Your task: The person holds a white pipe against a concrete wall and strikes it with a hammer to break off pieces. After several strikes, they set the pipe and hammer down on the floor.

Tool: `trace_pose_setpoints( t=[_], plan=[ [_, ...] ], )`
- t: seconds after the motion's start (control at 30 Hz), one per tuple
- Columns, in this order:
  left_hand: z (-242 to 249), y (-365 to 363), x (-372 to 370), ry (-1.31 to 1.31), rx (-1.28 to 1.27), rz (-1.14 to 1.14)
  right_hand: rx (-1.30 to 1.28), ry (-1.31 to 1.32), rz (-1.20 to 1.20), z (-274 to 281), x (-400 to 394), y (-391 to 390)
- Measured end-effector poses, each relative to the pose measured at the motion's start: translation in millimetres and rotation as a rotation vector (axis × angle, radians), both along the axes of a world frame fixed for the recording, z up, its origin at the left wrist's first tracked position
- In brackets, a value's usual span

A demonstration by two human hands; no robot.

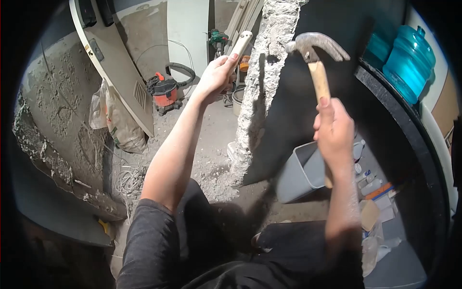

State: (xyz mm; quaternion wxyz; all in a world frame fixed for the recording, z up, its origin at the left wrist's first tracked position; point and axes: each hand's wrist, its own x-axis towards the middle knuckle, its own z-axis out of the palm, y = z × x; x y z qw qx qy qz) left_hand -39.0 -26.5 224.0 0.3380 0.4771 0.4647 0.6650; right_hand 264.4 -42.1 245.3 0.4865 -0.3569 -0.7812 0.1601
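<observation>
My right hand (333, 132) is wrapped round the wooden handle of a claw hammer (319, 79). The hammer stands upright, its metal head at the top and its claw to the right. My left hand (215, 79) is closed on a pale, flat-sided handle (242, 42) with a small hole near its upper end; the rest of that tool is hidden behind my fingers. Just right of it rises the rough, broken edge of a wall (262, 84), its bare masonry showing. The hammer head is in front of the dark wall face, beside that edge.
A red and black shop vacuum (166, 94) stands behind my left arm. Left of it are a sack (126, 126) and a leaning door (113, 62). A grey bin (304, 173) sits below my right hand, and a blue water jug (410, 62) on the dark counter (385, 96). Rubble litters the floor.
</observation>
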Motion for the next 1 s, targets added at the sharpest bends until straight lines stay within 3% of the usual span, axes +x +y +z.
trace_pose_setpoints(
  t=[0.2, 0.27, 0.33, 0.4, 0.43, 0.5, 0.63, 0.7, 0.73, 0.8, 0.83, 0.93, 1.0],
  plan=[
    [-7.5, 15.8, -2.2, -0.020, -0.028, 0.022, 0.351, -0.360, -0.102, 81.1, -12.6, -8.3],
    [-7.9, 12.9, -8.9, -0.098, -0.110, -0.079, 0.550, -0.406, -0.043, 100.1, -28.2, -6.3],
    [-14.1, 17.7, -11.2, -0.156, -0.118, -0.084, 0.735, -0.568, -0.008, 126.6, -48.1, -4.0],
    [-16.2, 15.3, -7.2, -0.152, -0.115, -0.060, 0.848, -0.777, -0.124, 148.6, -79.4, -0.9],
    [-17.8, 15.5, -4.8, -0.153, -0.110, -0.053, 0.753, -0.821, -0.099, 157.2, -98.2, -9.1],
    [-21.4, 16.6, -8.7, -0.163, -0.110, -0.116, 0.955, -0.927, -0.015, 173.5, -128.7, 15.9],
    [-17.5, 12.9, -14.0, -0.186, -0.146, -0.139, 1.057, -1.013, -0.039, 192.9, -174.6, 16.9],
    [-21.4, 20.3, -17.8, -0.178, -0.131, -0.135, 1.236, -1.020, 0.101, 194.5, -194.4, 37.4],
    [-23.9, 24.2, -19.5, -0.169, -0.122, -0.127, 1.237, -1.022, 0.097, 190.8, -196.1, 43.9],
    [-28.1, 27.8, -23.2, -0.162, -0.088, -0.145, 0.918, -1.049, -0.054, 183.2, -195.7, 51.5],
    [-29.2, 28.5, -24.7, -0.141, -0.082, -0.179, 0.693, -1.306, -0.190, 186.1, -193.2, 14.3],
    [-38.2, 43.7, -16.0, -0.053, -0.097, -0.130, 0.666, -1.471, -0.289, 193.1, -200.0, 30.9],
    [-41.3, 43.0, -11.8, -0.048, -0.054, -0.151, 0.766, -1.402, -0.308, 198.8, -202.9, 27.6]
  ],
)
